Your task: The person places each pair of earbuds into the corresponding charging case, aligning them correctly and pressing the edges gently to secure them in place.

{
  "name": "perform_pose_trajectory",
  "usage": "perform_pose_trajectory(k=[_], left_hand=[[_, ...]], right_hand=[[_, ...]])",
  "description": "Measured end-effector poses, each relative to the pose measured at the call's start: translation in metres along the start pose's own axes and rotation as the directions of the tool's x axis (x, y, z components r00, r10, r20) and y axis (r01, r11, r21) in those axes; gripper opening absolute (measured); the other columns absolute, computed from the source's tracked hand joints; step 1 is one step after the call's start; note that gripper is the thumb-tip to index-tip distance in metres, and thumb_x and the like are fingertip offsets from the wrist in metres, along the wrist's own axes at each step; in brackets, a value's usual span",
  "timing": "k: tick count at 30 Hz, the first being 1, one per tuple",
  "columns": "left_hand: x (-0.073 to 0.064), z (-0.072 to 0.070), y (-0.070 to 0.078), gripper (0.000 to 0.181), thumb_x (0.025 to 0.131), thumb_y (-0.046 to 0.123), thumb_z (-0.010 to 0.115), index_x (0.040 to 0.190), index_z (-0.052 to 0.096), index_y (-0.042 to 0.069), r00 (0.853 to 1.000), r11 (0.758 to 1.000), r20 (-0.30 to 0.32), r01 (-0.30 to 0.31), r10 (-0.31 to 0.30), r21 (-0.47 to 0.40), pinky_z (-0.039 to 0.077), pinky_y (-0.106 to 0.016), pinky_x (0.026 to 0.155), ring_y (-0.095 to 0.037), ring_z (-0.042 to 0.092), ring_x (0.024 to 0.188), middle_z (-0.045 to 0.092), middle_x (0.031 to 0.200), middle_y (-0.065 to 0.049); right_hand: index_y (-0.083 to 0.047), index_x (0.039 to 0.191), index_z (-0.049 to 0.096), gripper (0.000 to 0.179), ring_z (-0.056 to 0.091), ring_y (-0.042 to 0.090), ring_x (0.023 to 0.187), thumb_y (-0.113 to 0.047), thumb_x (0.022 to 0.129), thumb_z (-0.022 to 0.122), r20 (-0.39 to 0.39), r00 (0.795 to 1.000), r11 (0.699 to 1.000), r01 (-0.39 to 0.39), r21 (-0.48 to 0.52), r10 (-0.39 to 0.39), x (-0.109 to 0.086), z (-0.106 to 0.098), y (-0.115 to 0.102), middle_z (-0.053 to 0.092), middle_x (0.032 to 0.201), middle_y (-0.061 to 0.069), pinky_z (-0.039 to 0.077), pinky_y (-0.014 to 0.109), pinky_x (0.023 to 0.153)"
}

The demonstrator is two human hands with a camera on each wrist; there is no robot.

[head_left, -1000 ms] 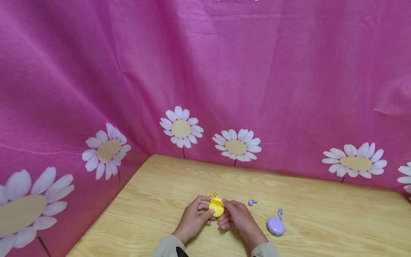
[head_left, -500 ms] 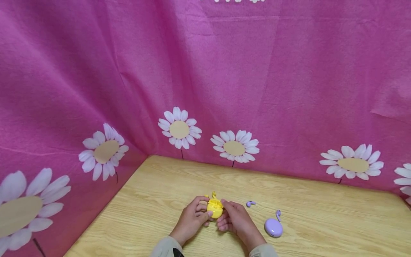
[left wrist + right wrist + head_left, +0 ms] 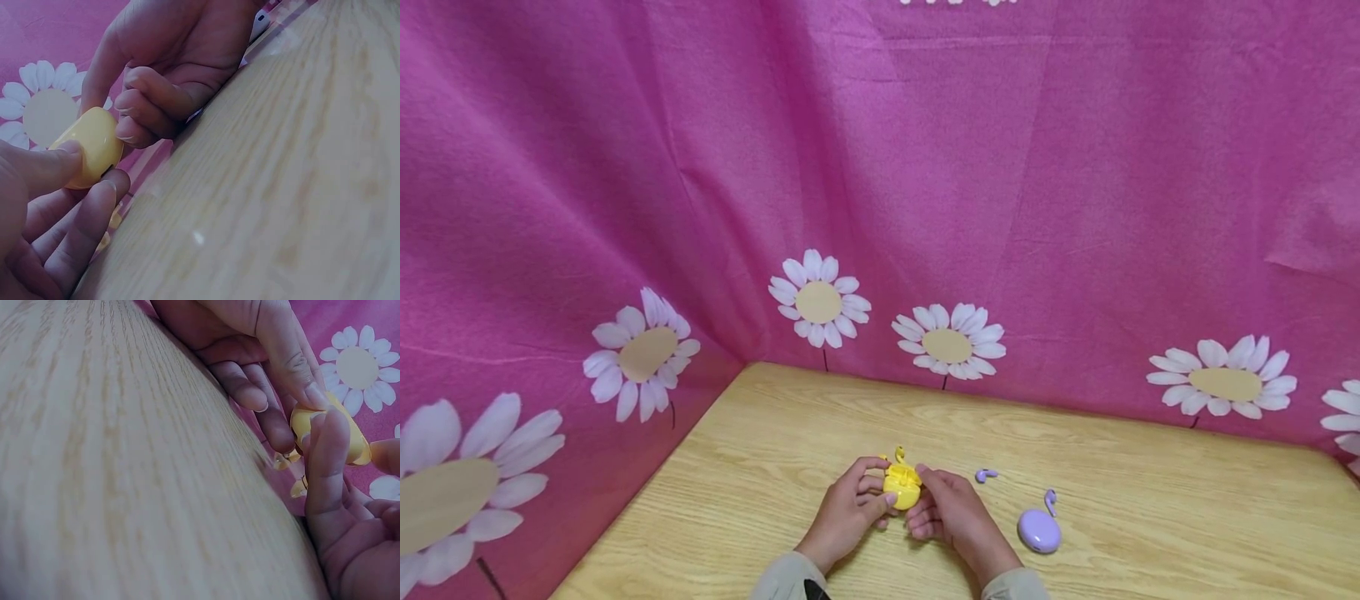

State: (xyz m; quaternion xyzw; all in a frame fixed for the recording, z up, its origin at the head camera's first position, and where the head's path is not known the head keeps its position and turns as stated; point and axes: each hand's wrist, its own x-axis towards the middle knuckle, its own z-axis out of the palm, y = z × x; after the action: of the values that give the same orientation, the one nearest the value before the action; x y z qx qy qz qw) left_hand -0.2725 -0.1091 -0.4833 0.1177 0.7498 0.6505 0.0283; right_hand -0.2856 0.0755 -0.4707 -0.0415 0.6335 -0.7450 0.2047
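Observation:
A round yellow earbud case (image 3: 902,493) is held up between both hands with its lid raised, its inside showing in the head view. My left hand (image 3: 844,512) grips the case body, thumb pressed on its front and fingers behind. At the right edge of the lid, my right hand (image 3: 957,510) pinches it between fingertip and thumb; its other fingers curl beneath. The right wrist view shows the case (image 3: 356,434) between the two hands. Just behind it, a yellow earbud (image 3: 900,454) lies on the table, with a second one mostly hidden by the left fingers.
To the right of my right hand lies a purple earbud (image 3: 985,476). Further right is a closed purple earbud case (image 3: 1040,532) with another purple earbud touching its far side in this view. A pink flowered cloth (image 3: 1037,208) borders the wooden table (image 3: 1120,475) at the back and left.
The head view has shifted slightly. The yellow case's lid stands a little wider than one second ago, showing more of the inside. Both hands keep their hold; the purple things have not moved.

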Motion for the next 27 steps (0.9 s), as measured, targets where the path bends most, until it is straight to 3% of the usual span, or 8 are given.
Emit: perform_pose_trajectory(k=[27], left_hand=[[0.0026,0.0,-0.0032,0.044,0.092,0.009,0.065,0.132,0.047,0.007,0.999,0.999,-0.019,0.025,-0.026,-0.045,0.058,-0.032,0.063,-0.023,0.068,0.083,0.067,0.106,-0.01]], right_hand=[[0.006,0.111,0.05,0.044,0.059,0.008,0.053,-0.037,0.103,0.041,0.007,1.0,1.0,-0.005,-0.01,0.005,0.0004,-0.0008,-0.0013,0.061,0.067,0.003,0.055,0.023,0.053]])
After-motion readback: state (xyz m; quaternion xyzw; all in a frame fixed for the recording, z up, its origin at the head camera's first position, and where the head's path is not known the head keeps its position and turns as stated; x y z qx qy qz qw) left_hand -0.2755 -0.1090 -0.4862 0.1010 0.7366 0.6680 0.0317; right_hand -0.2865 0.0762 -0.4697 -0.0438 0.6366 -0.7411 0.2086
